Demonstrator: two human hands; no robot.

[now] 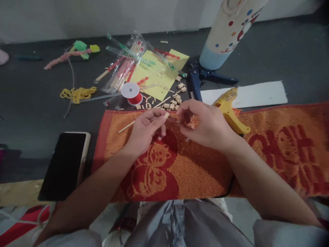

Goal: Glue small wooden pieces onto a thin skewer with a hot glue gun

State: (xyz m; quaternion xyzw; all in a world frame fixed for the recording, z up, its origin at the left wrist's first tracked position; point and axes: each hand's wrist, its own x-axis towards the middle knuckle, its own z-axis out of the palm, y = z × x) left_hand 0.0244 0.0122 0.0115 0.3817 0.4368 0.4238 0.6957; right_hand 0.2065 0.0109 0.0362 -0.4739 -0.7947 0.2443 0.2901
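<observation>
My left hand (pixel 147 129) is closed over the orange towel (pixel 203 164), pinching a small pale wooden piece (pixel 167 115) between thumb and forefinger. Close to its right, my right hand (pixel 207 125) has its fingers drawn together in a pinch. Something tiny and light shows at those fingertips, too small to name. A thin wooden stick (pixel 126 127) lies on the towel beside my left hand. Just beyond both hands is a scatter of short cut wooden pieces (pixel 176 101). A yellow hot glue gun (pixel 232 115) rests to the right of my right hand.
Farther back are a spool of red thread (pixel 133 94), yellow paper (pixel 164 77), plastic-wrapped sticks (pixel 125 68), a blue-handled cutter (pixel 196 79) and a tall bottle (pixel 223 37). A white strip (pixel 264 94) lies at right. Leftward are a phone (pixel 64 164) and yellow yarn (pixel 78 94).
</observation>
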